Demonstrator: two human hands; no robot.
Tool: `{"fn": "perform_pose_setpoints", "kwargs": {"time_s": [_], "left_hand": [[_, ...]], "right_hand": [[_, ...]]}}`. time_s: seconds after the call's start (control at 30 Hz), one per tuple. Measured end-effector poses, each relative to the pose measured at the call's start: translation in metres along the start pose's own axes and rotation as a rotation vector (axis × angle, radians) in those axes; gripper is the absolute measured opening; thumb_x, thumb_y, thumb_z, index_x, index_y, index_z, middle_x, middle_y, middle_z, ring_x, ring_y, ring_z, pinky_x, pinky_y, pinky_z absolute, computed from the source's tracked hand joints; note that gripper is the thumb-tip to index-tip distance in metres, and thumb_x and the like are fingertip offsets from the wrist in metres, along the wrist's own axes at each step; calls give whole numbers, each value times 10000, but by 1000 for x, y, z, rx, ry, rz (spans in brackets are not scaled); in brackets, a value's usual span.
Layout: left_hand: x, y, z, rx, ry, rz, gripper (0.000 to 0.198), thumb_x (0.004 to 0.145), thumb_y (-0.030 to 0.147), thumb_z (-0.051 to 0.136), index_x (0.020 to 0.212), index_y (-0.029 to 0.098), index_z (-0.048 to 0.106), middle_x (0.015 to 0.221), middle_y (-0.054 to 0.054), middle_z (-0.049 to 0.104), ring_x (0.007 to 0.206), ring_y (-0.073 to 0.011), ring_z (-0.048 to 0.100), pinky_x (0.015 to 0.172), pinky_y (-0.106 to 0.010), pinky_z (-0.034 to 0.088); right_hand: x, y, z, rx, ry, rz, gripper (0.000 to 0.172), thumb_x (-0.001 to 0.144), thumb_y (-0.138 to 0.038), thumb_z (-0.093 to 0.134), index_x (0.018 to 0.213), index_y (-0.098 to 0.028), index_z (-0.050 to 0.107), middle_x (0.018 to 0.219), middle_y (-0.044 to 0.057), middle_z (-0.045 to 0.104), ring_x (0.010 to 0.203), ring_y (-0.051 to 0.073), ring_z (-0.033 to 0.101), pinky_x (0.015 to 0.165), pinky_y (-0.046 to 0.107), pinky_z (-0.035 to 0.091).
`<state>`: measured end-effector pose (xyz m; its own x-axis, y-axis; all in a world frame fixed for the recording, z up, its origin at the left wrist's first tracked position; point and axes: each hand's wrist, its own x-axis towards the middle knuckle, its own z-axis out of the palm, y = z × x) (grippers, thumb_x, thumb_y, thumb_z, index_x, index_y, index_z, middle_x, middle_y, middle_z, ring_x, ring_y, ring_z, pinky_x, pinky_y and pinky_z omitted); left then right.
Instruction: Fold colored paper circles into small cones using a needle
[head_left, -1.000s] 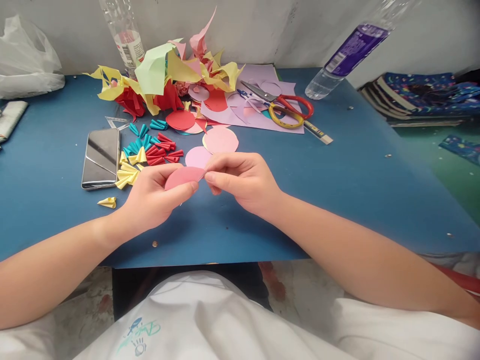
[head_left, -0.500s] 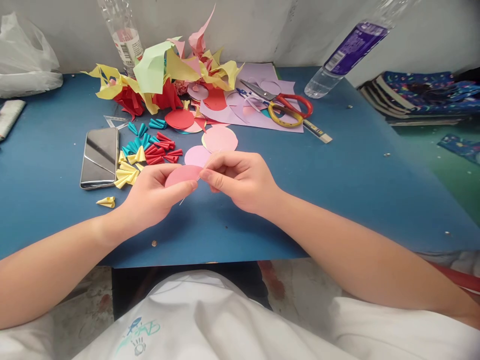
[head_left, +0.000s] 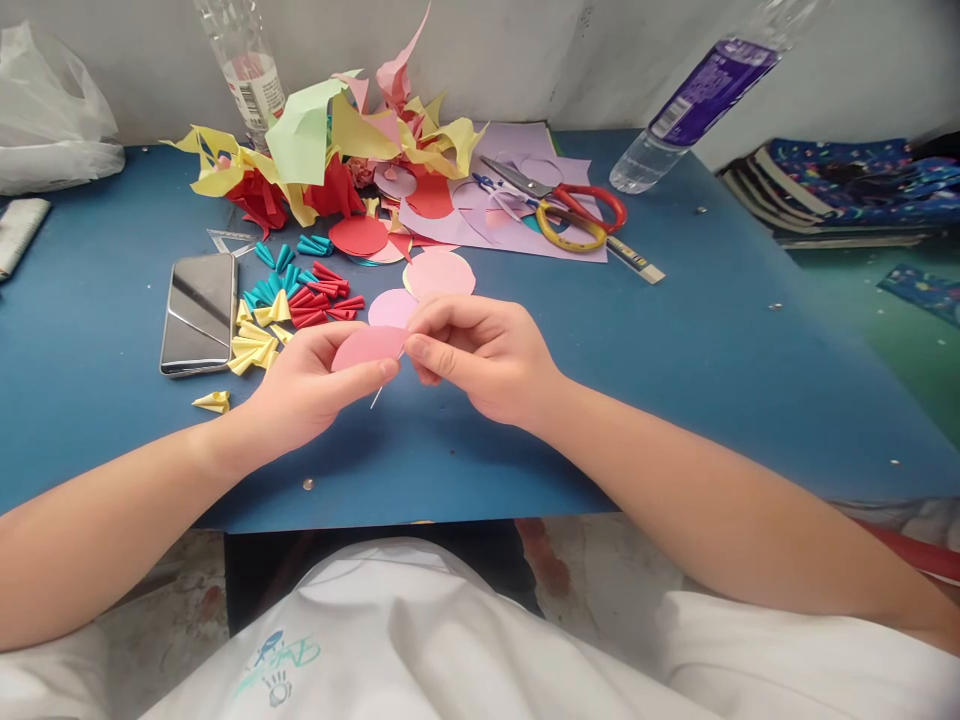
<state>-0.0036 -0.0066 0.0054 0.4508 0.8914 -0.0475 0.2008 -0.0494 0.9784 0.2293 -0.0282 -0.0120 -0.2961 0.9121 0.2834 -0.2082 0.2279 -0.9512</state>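
Note:
My left hand [head_left: 311, 385] pinches a pink paper circle [head_left: 366, 347] between thumb and fingers, just above the blue table [head_left: 675, 380]. My right hand [head_left: 480, 350] is closed in a pinch at the circle's right edge, and a thin pale needle-like stick [head_left: 377, 396] pokes down below the paper. Two more pink circles [head_left: 441, 274] lie on the table just behind my hands. Small rolled paper cones [head_left: 292, 300] in teal, red and yellow are spread to the left of the circles.
A phone [head_left: 199, 312] lies at the left. A heap of coloured paper scraps [head_left: 337, 150], scissors [head_left: 555, 200] on lilac paper, a ruler [head_left: 636, 262] and two plastic bottles [head_left: 679, 105] stand at the back. A plastic bag [head_left: 52, 120] is far left, stacked books [head_left: 840, 195] far right.
Both hands stay in place on the pink circle. The thin stick now shows further below the paper, and the right hand's pinch has shifted slightly.

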Motion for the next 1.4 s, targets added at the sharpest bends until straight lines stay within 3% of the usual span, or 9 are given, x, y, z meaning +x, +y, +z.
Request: {"fn": "perform_pose_setpoints", "kwargs": {"time_s": [0.13, 0.27, 0.4, 0.6, 0.87, 1.1, 1.23, 1.4], "left_hand": [[-3, 7, 3, 91, 92, -18, 251, 818, 490, 912, 813, 250, 837, 762, -11, 717, 745, -214, 643, 668, -357, 507], [-7, 14, 6, 114, 103, -12, 251, 851, 493, 887, 814, 251, 830, 783, -1, 724, 783, -211, 623, 727, -364, 499], [-8, 14, 7, 88, 104, -10, 258, 879, 503, 887, 955, 256, 882, 843, -7, 770, 806, -223, 643, 763, -384, 520], [-7, 13, 6, 127, 92, -18, 254, 858, 506, 874, 867, 262, 803, 785, -8, 722, 772, -226, 619, 727, -396, 493], [-7, 15, 6, 87, 77, 0, 235, 869, 459, 895, 825, 259, 778, 771, 5, 702, 771, -205, 611, 717, -362, 493], [-7, 15, 7, 59, 42, -16, 242, 876, 464, 895, 821, 259, 779, 784, -4, 731, 781, -209, 633, 703, -345, 518], [-7, 16, 7, 82, 36, 29, 209, 906, 449, 846, 831, 269, 773, 755, 14, 706, 754, -199, 623, 706, -342, 524], [-7, 15, 7, 218, 77, 140, 200, 952, 465, 803, 896, 273, 793, 824, 2, 757, 781, -221, 671, 752, -378, 571]], "right_hand": [[-3, 1, 1, -21, 38, 23, 551, 897, -684, 1133, 912, -231, 821, 789, -8, 714, 678, 160, 617, 629, 325, 593], [-5, 2, 1, 0, 41, 60, 528, 906, -648, 1137, 927, -220, 829, 759, -12, 709, 652, 152, 622, 589, 297, 570], [-4, 2, 1, 22, 26, 83, 540, 908, -668, 1126, 939, -216, 834, 764, -7, 716, 648, 159, 640, 589, 304, 584], [-3, 7, -2, 7, 64, 74, 507, 920, -627, 1131, 962, -208, 850, 787, 4, 724, 683, 183, 701, 634, 334, 625], [-3, 9, 2, -59, 117, 12, 537, 814, -629, 1197, 904, -232, 846, 858, 12, 782, 738, 188, 706, 695, 358, 645], [-4, 7, 2, -31, 69, 57, 517, 863, -643, 1166, 916, -234, 853, 851, 19, 790, 694, 189, 695, 652, 365, 631], [-4, 4, 1, -49, 28, 74, 517, 884, -670, 1146, 948, -246, 857, 881, 20, 809, 705, 191, 706, 681, 374, 663], [-5, 2, 0, -149, 70, 37, 496, 907, -655, 1137, 938, -251, 850, 905, 21, 812, 773, 205, 730, 732, 378, 656]]}}
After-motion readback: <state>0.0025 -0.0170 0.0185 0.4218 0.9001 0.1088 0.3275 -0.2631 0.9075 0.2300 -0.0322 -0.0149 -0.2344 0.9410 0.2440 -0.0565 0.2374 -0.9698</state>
